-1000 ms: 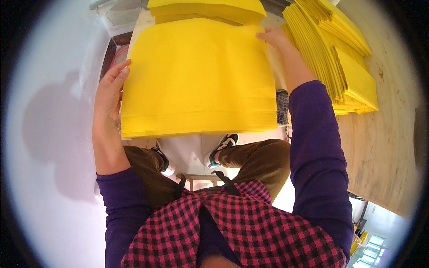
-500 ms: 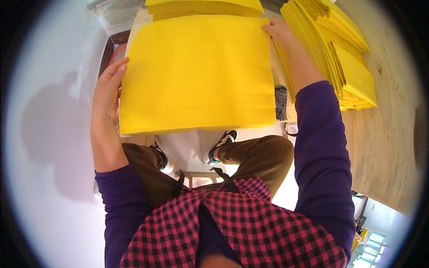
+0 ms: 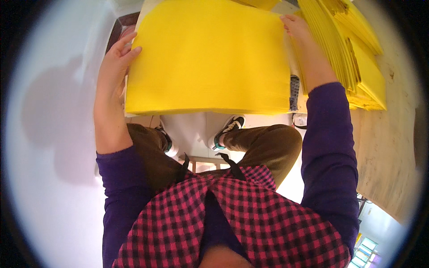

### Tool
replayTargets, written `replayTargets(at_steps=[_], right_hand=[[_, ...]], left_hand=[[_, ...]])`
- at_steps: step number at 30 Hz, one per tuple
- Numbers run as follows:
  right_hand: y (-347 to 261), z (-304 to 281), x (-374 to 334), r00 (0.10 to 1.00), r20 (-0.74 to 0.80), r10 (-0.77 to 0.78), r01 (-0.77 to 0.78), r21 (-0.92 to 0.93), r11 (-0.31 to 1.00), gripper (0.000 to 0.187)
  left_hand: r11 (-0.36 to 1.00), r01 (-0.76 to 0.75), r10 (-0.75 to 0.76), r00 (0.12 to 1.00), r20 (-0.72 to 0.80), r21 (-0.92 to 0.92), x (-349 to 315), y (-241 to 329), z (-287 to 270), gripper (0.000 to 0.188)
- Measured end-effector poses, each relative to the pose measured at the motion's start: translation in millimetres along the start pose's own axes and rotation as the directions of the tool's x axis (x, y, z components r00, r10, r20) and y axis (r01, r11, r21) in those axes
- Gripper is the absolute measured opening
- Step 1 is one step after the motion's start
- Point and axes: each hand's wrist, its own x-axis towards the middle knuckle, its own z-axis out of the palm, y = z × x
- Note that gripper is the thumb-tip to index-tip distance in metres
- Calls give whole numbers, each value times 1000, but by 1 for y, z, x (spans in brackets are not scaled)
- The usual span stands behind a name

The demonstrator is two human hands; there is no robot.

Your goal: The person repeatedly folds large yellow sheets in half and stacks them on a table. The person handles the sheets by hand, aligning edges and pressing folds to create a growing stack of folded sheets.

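A broad yellow fabric sheet (image 3: 208, 60), soft and felt-like, lies spread in front of me above my knees. My left hand (image 3: 114, 67) is at its left edge. The thumb tip rests over the edge and the index finger is stretched apart from it; the other fingers are partly hidden. At the upper right corner, my right hand (image 3: 298, 30) pinches the sheet between thumb and fingers. What lies under the sheet is mostly covered.
Stacked folded yellow fabric (image 3: 344, 53) stands right of my right hand on a wooden table (image 3: 380, 152). A dark grey patterned cloth piece (image 3: 294, 93) lies by the sheet's right edge. A white wall (image 3: 53, 134) is close on my left. More yellow fabric (image 3: 263, 3) shows beyond the sheet.
The sheet and both hands sit higher and slightly farther right in the picture, as does the surrounding scene. My left thumb and index finger have spread apart; my right hand still pinches the corner.
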Motion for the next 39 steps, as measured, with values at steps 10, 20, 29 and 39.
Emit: replayTargets(at_steps=[10,20,29,39], right_hand=[[-44,-7,-187,974,-96,-203,210,64,976,48],[-139,64,-282,783,65,-619,620,-154,769,67],[-140,79,-257,731,21,-683,636,-383,669,51],[-84,52,-256,825,91,-557,520,-507,688,52]], left_hand=[[972,-143,161,983,-89,184,-2,-3,4,45],[982,-7,22,997,80,-187,14,2,-12,33],[975,-28,24,1000,-20,-222,3,7,-5,28],[997,-46,48,998,27,-64,-1,-4,-7,30]])
